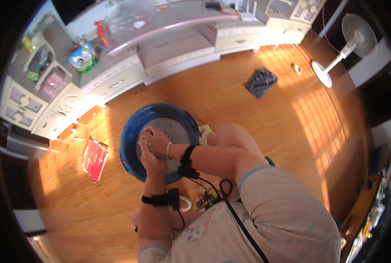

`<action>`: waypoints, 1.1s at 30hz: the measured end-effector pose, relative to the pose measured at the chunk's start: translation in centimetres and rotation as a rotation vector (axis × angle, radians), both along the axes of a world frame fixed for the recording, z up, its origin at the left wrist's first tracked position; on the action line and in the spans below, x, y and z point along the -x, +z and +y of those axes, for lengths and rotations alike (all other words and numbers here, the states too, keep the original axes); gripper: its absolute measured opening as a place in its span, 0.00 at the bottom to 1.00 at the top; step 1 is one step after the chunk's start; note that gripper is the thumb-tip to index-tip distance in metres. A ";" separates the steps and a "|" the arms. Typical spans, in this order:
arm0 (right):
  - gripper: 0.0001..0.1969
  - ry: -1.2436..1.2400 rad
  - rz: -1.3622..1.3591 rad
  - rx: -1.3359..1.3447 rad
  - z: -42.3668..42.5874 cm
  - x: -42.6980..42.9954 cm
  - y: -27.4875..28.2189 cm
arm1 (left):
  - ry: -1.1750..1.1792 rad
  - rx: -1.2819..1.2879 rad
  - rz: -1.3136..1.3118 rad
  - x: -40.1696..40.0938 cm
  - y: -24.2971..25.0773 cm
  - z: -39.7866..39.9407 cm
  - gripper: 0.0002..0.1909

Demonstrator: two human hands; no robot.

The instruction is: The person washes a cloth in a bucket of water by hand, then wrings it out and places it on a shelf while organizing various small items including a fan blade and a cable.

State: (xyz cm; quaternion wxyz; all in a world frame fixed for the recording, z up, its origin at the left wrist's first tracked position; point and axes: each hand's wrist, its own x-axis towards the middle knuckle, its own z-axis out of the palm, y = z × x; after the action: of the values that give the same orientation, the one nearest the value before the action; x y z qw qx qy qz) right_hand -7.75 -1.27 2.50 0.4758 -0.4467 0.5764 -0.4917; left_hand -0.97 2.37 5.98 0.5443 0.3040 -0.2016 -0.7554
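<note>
A round blue plastic basin (126,148) stands on the floor before me, holding cloudy grey water (177,131) with dark specks in it. Both my hands are together over its left half. My right hand (156,139), with a bracelet at the wrist, lies across the top with its fingers curled. Below and to the left, my left hand (151,161) cups up against it. Between the palms shows part of a greyish wet thing (154,151), mostly covered by my fingers; I cannot tell what it is.
Black straps with sensor boxes sit on both forearms, and a black cable (238,217) runs over my lap. A red cardboard piece (95,159) lies left, a black plastic bag (261,82) ahead right. Beyond are a white cabinet (116,79) and a standing fan (343,56).
</note>
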 end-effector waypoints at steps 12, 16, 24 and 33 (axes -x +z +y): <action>0.20 0.164 -0.534 0.002 4.7 -1.0 3.2 | 0.684 0.426 -1.148 -2.2 -7.1 -4.3 0.24; 0.24 -0.063 -1.097 -0.198 1.6 0.6 4.1 | 0.837 0.814 -1.539 -1.3 -2.2 -2.8 0.22; 0.27 -0.064 -1.121 -0.125 -0.4 4.0 10.0 | 0.656 0.422 -1.083 -1.8 -3.1 -1.5 0.15; 0.26 -0.060 -0.934 -0.168 -0.2 3.2 8.0 | 0.593 0.167 -0.854 -2.8 0.0 -0.9 0.20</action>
State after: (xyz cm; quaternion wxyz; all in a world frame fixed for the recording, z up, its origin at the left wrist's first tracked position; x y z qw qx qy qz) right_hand -10.96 -1.51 10.51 0.7041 -0.1209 0.3512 -0.6052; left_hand 1.81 1.46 6.00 0.6263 0.5844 -0.3706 -0.3591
